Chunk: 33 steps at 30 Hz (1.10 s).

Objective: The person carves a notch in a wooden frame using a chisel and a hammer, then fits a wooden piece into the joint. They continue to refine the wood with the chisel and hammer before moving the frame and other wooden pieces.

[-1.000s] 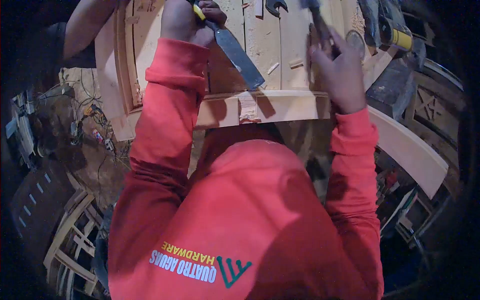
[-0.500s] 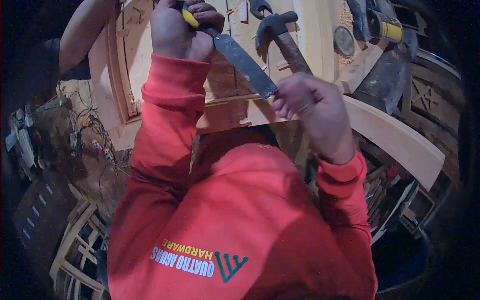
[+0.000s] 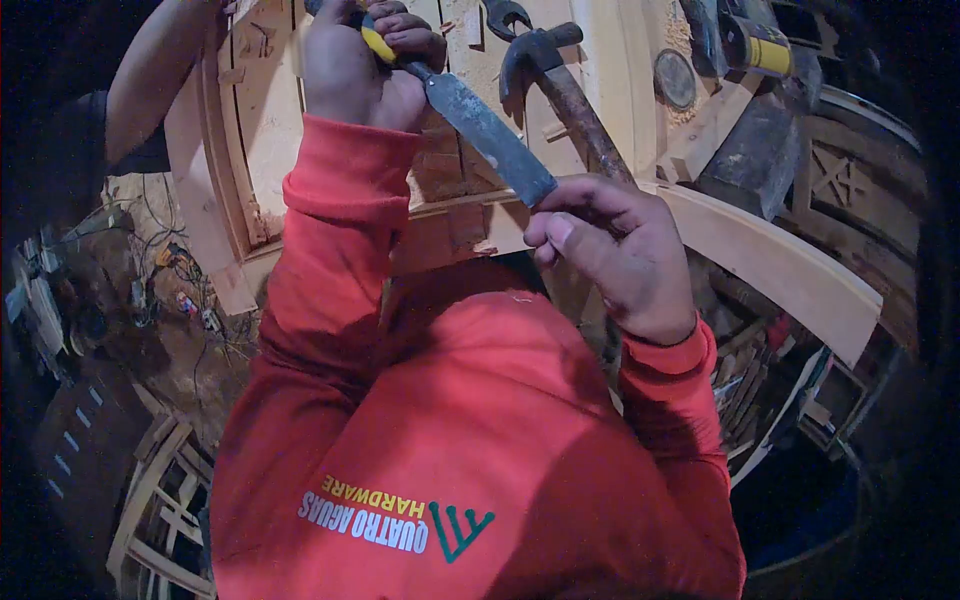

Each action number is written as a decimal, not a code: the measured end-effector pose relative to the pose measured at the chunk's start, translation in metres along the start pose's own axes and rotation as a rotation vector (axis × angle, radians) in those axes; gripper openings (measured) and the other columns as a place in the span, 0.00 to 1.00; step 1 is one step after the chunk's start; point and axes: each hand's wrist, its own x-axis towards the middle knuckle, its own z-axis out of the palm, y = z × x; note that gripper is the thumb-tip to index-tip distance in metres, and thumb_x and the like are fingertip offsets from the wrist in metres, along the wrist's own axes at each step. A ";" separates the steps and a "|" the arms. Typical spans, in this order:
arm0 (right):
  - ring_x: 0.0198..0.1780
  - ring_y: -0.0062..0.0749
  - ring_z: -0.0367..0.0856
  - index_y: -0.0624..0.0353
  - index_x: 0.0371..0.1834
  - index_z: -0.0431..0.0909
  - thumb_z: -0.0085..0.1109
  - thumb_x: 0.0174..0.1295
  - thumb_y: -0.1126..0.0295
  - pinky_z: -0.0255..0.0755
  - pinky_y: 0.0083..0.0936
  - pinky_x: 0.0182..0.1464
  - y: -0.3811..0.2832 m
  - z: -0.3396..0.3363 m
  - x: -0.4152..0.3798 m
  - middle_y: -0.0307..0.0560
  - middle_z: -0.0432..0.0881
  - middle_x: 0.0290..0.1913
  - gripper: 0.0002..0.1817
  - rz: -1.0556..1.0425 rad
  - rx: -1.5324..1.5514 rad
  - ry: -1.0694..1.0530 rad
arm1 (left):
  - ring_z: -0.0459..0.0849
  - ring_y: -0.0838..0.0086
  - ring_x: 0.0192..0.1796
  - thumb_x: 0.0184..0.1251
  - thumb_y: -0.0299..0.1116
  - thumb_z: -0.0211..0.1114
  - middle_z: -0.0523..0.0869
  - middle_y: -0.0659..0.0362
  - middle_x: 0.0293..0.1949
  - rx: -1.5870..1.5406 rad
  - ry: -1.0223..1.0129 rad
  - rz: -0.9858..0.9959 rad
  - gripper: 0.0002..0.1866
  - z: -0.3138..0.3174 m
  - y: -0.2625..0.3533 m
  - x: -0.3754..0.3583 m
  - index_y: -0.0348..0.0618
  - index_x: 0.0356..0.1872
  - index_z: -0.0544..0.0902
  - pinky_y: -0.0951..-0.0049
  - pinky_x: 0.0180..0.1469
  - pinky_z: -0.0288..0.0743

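Note:
My left hand (image 3: 365, 70) is wrapped round the yellow-and-black handle of a chisel (image 3: 490, 135). Its wide, worn grey blade slants down to the right across my front. At the blade's tip, my right hand (image 3: 625, 250) has its fingers curled, with thumb and fingertips at the cutting end. Just beyond the blade lies a claw hammer (image 3: 575, 105), its dark head up and its handle running behind my right hand. Beneath these is a wooden panel in a frame (image 3: 450, 228), with chips and shavings on it.
Another person's arm (image 3: 165, 75) reaches in at the upper left. A can with a yellow label (image 3: 768, 55) and a round disc (image 3: 675, 80) sit at the upper right. A curved board (image 3: 775, 265) juts out at right. Cables (image 3: 180, 255) lie on the floor.
My right hand has stopped its blurred motion at the chisel tip and turned, so the thumb now shows. The blade has tilted and catches more light. My left hand keeps its grip.

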 end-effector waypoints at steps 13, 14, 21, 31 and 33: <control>0.47 0.52 0.84 0.59 0.47 0.85 0.71 0.63 0.65 0.77 0.41 0.49 0.033 -0.023 0.037 0.54 0.85 0.44 0.14 -0.549 -0.975 0.186 | 0.70 0.83 0.24 0.84 0.55 0.53 0.78 0.67 0.33 0.667 0.012 0.280 0.17 0.068 0.009 -0.049 0.56 0.55 0.79 0.86 0.19 0.62; 0.50 0.52 0.84 0.58 0.48 0.85 0.72 0.61 0.64 0.77 0.41 0.50 0.037 -0.013 0.034 0.53 0.85 0.47 0.15 -0.580 -0.954 0.030 | 0.69 0.83 0.23 0.84 0.55 0.53 0.78 0.67 0.33 0.679 0.054 0.314 0.17 0.072 0.007 -0.054 0.56 0.55 0.79 0.86 0.18 0.62; 0.66 0.48 0.76 0.54 0.38 0.86 0.78 0.49 0.68 0.69 0.47 0.64 0.105 0.035 0.011 0.46 0.81 0.63 0.14 -0.599 -1.053 0.263 | 0.73 0.78 0.31 0.85 0.45 0.51 0.78 0.56 0.41 0.848 -0.223 0.079 0.20 0.060 0.058 -0.085 0.40 0.63 0.76 0.80 0.24 0.69; 0.62 0.52 0.82 0.52 0.59 0.82 0.78 0.56 0.59 0.73 0.44 0.64 0.101 -0.032 0.008 0.53 0.87 0.53 0.28 -0.572 -1.211 0.787 | 0.85 0.71 0.33 0.78 0.49 0.64 0.86 0.54 0.39 1.638 -0.595 -0.053 0.24 0.037 -0.045 -0.154 0.42 0.63 0.75 0.65 0.34 0.79; 0.62 0.58 0.80 0.56 0.66 0.78 0.77 0.57 0.59 0.75 0.43 0.64 0.105 -0.036 0.020 0.54 0.84 0.60 0.33 -0.409 -1.235 0.792 | 0.89 0.58 0.38 0.73 0.46 0.68 0.86 0.49 0.45 2.004 -0.966 -0.083 0.27 0.031 -0.075 -0.186 0.43 0.65 0.73 0.53 0.40 0.83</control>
